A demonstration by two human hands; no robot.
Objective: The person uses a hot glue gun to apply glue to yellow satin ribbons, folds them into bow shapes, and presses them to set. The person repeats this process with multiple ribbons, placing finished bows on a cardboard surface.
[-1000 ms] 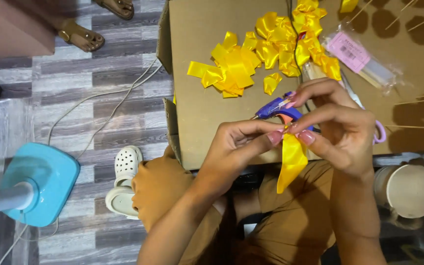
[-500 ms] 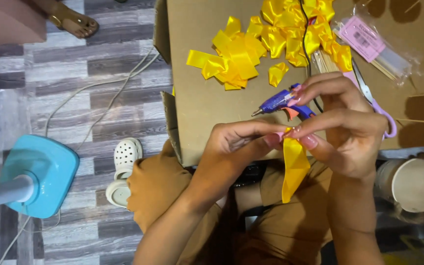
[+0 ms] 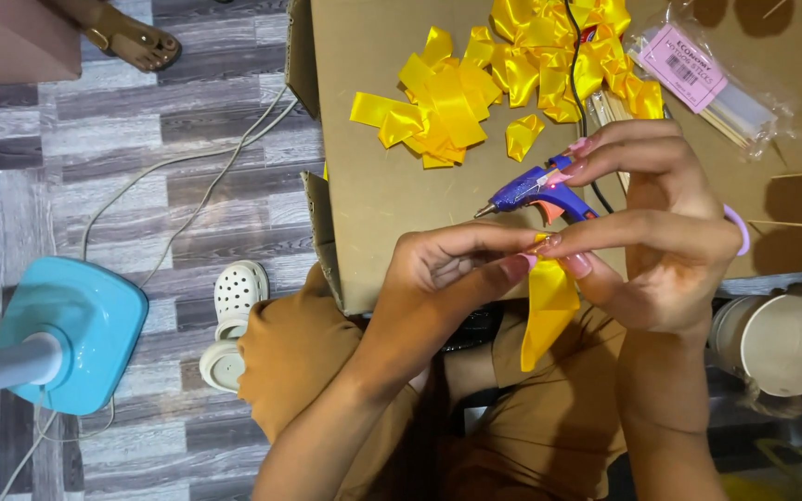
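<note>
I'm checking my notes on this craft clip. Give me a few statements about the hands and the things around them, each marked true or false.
1. Both hands, left hand and right hand, pinch the yellow ribbon piece. True.
2. The right hand also holds a blue glue gun. True.
3. The glue gun is red. False: it is blue with an orange trigger.
4. The pile of yellow ribbon loops lies on the floor. False: it lies on the cardboard sheet.
5. A light blue fan base stands on the floor. True.

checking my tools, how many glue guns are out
1: a blue glue gun in the right hand, above the cardboard. Another could be hidden under the ribbon pile.
</note>
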